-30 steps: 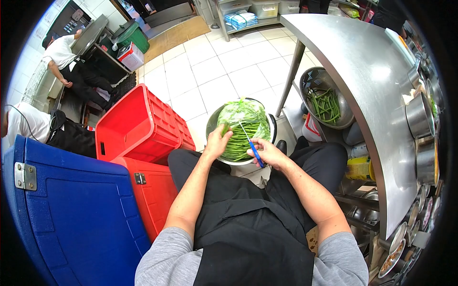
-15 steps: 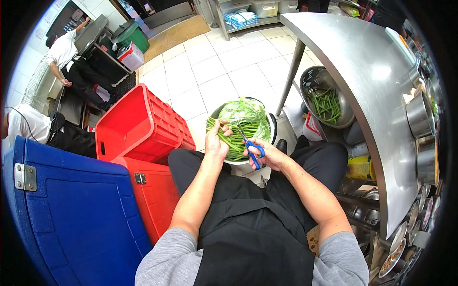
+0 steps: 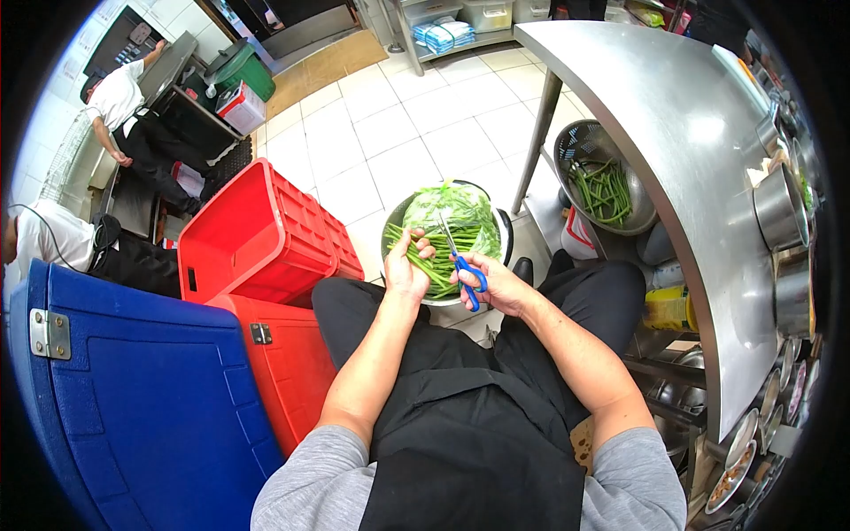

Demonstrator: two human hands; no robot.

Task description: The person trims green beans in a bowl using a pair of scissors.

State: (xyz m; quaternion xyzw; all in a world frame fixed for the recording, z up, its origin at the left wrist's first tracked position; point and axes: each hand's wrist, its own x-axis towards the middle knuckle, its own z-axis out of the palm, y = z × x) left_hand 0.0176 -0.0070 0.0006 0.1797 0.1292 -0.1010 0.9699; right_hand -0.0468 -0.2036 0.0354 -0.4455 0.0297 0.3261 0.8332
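At frame center, the left hand [image 3: 406,273] pinches green beans [image 3: 438,276] over a round container [image 3: 396,215]; the right hand [image 3: 498,285] grips blue-handled scissors [image 3: 458,262] alongside.

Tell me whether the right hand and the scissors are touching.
Touching. The head view shows it plainly: the right hand grips the scissors by the blue handles, with no gap between them.
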